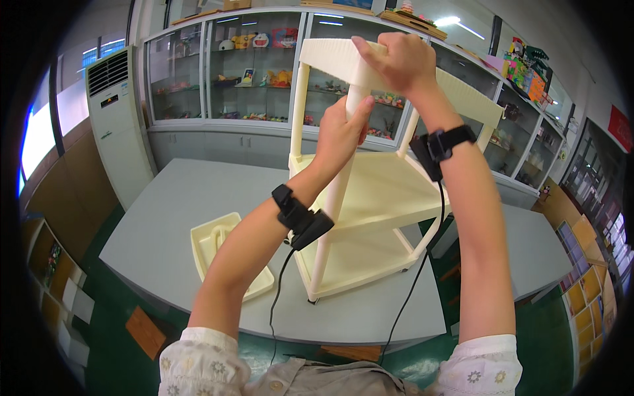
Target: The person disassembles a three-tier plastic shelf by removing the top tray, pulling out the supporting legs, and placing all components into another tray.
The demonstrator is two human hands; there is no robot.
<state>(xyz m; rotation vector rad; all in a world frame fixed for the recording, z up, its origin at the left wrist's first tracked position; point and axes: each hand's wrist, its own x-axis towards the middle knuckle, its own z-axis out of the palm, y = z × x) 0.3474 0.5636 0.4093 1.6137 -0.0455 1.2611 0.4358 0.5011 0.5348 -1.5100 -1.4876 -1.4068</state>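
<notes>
**Three-tier cream cart [380, 188] found upright on grey desk [165, 188]**

At far left, one white air conditioner [113, 132] carried markings too small to read. One cream tray [200, 256] lay on the desk, inside the left and front edges, grey surface showing on both sides. The left hand [338, 134] had its fingers clenched round the cart's near post [321, 264], just under the top piece [330, 56]. The cart, counted at four posts, stood right of the tray, its right side near the desk's right edge. The right hand [406, 65] had its fingers folded over the top piece's near corner. A second grey desk [535, 247] stood beyond a gap at right. One red sign [621, 129] hung at far right, its writing unreadable.
</notes>
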